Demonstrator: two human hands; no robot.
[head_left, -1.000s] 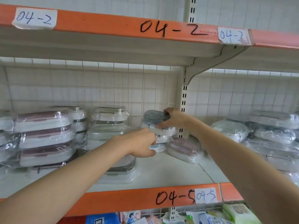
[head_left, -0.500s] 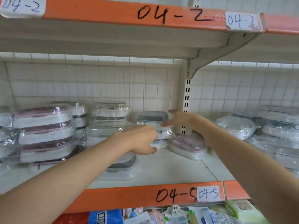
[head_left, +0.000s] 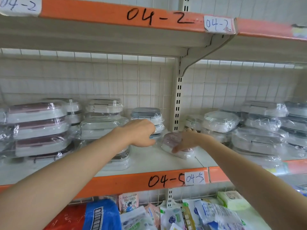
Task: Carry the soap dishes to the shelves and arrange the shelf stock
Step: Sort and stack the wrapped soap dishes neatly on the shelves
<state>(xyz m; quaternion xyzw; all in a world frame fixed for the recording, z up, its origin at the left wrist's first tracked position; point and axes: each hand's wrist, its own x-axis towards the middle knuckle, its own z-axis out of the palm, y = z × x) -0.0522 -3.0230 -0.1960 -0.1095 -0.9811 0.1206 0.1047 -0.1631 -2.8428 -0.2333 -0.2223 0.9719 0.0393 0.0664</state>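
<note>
At frame centre, left hand (head_left: 141,132) grips the grey-lidded soap-dish stack (head_left: 147,121); right hand (head_left: 186,140), fingers spread, presses the tilted pink-lidded soap dish (head_left: 172,138) beside it.

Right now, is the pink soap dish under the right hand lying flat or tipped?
Tipped: the pink soap dish leans, its top face turned toward the camera.

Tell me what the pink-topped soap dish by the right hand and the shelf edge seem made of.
Pink-topped soap dish: apparently matte plastic, sealed in glossy, crinkled clear film. Shelf edge: probably orange-painted metal with a smooth finish, hand-marked 04-5; material uncertain.
</note>
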